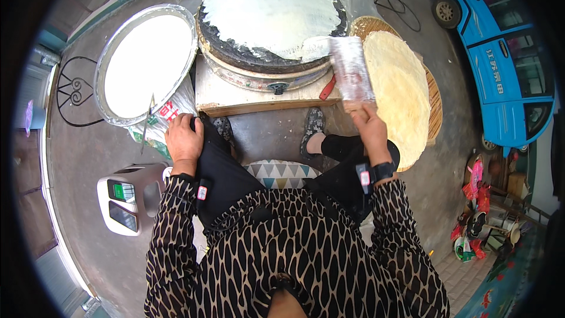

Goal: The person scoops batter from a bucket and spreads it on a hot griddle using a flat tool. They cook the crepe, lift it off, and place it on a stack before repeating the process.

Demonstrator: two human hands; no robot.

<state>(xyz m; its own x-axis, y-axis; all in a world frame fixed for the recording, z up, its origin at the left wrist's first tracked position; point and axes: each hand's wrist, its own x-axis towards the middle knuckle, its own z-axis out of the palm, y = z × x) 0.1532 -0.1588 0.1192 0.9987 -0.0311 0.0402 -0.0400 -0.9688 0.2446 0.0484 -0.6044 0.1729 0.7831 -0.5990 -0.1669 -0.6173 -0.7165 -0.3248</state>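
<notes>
My right hand (371, 132) grips the handle of a wide flat scraper (351, 68), blurred and smeared with white batter. The scraper's far end is at the near right rim of a round griddle (207, 39), whose dark top is mostly coated with a sheet of pale batter (273, 9). Bare dark patches show along its rim. My left hand (183, 139) lies on my left knee and holds nothing. Left of the griddle is a large round basin (102, 92) of white batter (145, 62). Thin round flatbreads (397, 101) lie at the right on a round woven mat (435, 101).
The griddle stands on a low wooden platform (247, 108), where a red-handled tool (327, 87) lies. A thin stick (145, 128) leans on the basin. Two phones (122, 216) rest on a plastic stool (106, 190). At right is a blue vehicle (499, 62); a cable (399, 6) crosses the floor.
</notes>
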